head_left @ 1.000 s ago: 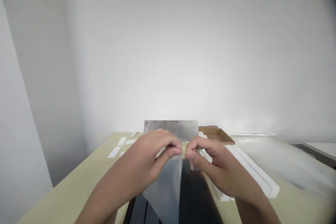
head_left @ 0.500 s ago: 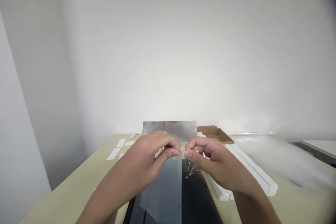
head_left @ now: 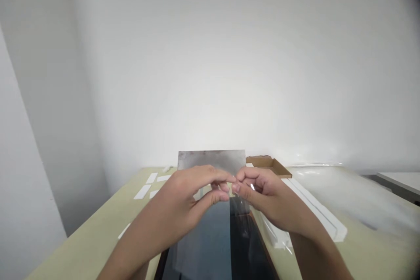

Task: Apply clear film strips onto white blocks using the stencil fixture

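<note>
A white wall [head_left: 210, 61] rises behind a pale green table [head_left: 82, 245], with white slips [head_left: 142, 191] at upper left and a cardboard tray [head_left: 269, 166] at upper right. At lower centre, my left hand [head_left: 173, 201] and right hand [head_left: 272, 197] are closed in a pinch, nearly touching, their fingertips gripping the top edge of a clear film [head_left: 203, 236]. The film hangs over the left part of a dark panel [head_left: 252, 249], though I cannot tell how much is stuck down, and a grey sheet [head_left: 210, 159] stands beyond it.
</note>
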Available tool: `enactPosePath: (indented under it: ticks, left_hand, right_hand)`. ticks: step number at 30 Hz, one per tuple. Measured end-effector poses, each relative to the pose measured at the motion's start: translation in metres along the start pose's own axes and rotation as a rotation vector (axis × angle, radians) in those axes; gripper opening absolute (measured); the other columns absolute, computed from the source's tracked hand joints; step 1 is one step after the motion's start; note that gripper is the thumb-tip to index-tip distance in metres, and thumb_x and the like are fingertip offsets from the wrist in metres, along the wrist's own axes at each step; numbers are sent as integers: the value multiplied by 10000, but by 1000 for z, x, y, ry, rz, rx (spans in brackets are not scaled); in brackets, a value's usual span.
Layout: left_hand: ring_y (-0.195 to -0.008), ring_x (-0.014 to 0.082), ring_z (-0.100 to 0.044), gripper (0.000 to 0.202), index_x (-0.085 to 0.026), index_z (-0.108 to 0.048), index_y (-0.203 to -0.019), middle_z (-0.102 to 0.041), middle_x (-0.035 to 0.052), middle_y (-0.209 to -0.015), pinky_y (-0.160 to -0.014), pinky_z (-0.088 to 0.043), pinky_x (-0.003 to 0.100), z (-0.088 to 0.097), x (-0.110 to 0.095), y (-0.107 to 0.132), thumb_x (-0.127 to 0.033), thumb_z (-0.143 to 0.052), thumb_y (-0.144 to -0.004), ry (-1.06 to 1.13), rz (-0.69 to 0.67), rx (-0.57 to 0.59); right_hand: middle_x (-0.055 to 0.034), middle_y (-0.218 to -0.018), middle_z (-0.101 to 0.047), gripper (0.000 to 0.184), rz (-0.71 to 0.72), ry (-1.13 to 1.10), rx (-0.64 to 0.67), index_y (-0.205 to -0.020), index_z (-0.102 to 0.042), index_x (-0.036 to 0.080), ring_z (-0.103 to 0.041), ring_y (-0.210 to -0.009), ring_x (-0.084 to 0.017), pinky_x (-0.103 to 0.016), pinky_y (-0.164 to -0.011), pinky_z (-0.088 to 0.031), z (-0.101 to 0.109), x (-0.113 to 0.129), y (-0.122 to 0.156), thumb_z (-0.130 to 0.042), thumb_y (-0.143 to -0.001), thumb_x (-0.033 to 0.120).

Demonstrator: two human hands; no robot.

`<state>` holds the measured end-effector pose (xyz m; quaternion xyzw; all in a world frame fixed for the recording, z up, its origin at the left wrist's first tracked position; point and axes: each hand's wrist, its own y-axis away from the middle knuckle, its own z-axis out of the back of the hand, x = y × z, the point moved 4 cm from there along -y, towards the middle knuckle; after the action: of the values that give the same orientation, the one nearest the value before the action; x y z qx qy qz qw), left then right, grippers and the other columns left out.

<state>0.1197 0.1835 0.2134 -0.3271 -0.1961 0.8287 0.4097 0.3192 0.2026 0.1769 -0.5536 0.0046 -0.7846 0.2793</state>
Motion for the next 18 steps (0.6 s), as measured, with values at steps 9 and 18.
enactPosePath:
  ticks: [9, 18]
  left_hand:
    - [-766, 64, -694, 188, -340, -729, -996, -764, -143, -874, -739, -481, 153, 1, -4, -1, -156, -690, -993, -17, -16, -53]
    - [-808, 61, -713, 272, -339, -720, -989, -774, -149, -899, -789, -502, 139, 0, -1, -1, -75, -660, -968, 21, 35, -29]
  right_hand:
    - [67, -648, -433, 351, 35, -162, 131, -897, -639, 215, -341, -594, -107, -277, -558, -259, -6, 7, 2, -665, -1008, 547]
    - [47, -707, -477, 338, 38, 118, 11, -901, -682, 239, -404, -656, -119, -274, -616, -317, -1, 9, 4, -587, -1048, 528]
